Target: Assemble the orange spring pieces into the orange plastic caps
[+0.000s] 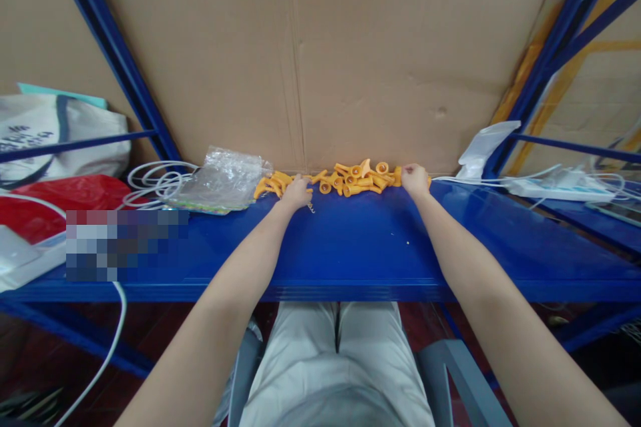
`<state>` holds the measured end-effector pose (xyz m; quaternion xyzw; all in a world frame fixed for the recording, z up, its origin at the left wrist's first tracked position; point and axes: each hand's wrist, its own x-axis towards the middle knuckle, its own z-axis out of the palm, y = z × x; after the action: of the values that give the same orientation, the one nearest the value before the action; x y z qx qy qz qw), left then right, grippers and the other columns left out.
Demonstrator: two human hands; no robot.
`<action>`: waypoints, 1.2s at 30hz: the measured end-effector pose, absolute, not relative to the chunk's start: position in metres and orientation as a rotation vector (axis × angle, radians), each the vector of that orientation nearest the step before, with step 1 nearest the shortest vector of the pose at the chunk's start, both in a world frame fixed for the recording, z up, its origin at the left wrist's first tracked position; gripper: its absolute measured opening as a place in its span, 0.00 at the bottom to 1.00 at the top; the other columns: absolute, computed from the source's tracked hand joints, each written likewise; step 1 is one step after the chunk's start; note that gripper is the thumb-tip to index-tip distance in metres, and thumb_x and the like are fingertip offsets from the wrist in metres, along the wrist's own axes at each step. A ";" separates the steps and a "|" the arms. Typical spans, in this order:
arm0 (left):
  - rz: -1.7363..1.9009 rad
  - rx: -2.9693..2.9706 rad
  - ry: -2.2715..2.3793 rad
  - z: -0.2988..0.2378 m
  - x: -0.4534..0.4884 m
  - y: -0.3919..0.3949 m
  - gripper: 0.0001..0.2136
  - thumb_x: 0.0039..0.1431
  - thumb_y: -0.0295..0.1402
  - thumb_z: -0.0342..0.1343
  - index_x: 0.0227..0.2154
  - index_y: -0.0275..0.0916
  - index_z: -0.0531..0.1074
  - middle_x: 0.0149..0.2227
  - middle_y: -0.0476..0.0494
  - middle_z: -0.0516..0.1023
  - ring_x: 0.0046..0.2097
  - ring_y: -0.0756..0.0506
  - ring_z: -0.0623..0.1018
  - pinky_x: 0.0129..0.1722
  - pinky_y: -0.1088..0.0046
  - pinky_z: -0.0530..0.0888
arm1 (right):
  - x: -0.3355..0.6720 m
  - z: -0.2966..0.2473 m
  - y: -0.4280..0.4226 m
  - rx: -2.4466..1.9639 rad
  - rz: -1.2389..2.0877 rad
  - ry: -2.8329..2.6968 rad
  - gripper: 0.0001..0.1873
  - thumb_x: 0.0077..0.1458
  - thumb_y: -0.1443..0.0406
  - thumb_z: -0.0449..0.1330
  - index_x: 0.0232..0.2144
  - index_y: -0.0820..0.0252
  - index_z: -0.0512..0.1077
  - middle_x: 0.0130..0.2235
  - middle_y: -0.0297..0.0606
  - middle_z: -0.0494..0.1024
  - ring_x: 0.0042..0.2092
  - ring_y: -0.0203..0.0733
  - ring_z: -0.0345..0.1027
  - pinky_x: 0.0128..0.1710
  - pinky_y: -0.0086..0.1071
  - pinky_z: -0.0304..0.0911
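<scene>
A heap of small orange plastic parts (353, 179) lies at the back of the blue shelf (360, 247), against the cardboard wall. My left hand (296, 192) rests on the left end of the heap, fingers curled over some parts. My right hand (415, 179) is at the right end of the heap, fingers bent against the parts there. What each hand grips under the fingers is hidden. A tiny metal piece (311, 208) lies just right of my left hand.
A crumpled clear plastic bag (220, 180) and coiled white cable (153, 181) lie left of the heap. A red bag (65, 197) and a white tote (55, 133) sit far left. At right are a white pouch (485, 147) and a power strip (555, 188). Blue rack posts flank the cardboard (320, 67).
</scene>
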<state>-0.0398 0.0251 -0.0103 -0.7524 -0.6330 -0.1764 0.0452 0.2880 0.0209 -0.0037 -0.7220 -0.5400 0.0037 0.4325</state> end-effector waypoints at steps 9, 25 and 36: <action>-0.440 -2.355 -1.878 -0.010 -0.041 0.027 0.22 0.57 0.21 0.53 0.52 0.43 0.80 0.56 0.42 0.79 0.59 0.41 0.78 0.62 0.69 0.72 | 0.305 -0.009 0.006 -2.087 -0.199 -1.437 0.19 0.60 0.70 0.52 0.49 0.62 0.78 0.57 0.56 0.74 0.61 0.61 0.65 0.59 0.58 0.60; -0.201 -2.405 -1.929 -0.009 -0.040 0.022 0.26 0.63 0.25 0.51 0.63 0.46 0.71 0.63 0.39 0.75 0.61 0.39 0.77 0.62 0.63 0.72 | 0.307 -0.020 0.007 -1.968 -0.335 -1.578 0.24 0.60 0.70 0.50 0.56 0.63 0.72 0.60 0.55 0.73 0.62 0.58 0.64 0.59 0.50 0.62; -0.154 -2.409 -1.954 -0.002 -0.035 0.012 0.26 0.66 0.25 0.49 0.66 0.46 0.68 0.66 0.36 0.71 0.63 0.36 0.75 0.61 0.60 0.73 | 0.293 -0.021 0.021 -1.975 -0.357 -1.860 0.33 0.59 0.72 0.49 0.67 0.60 0.64 0.71 0.50 0.63 0.71 0.58 0.53 0.68 0.67 0.44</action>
<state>-0.0353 0.0119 -0.0020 -0.7755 -0.6291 -0.0497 0.0179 0.2930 0.0206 -0.0207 -0.7071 -0.6658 -0.1276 0.2012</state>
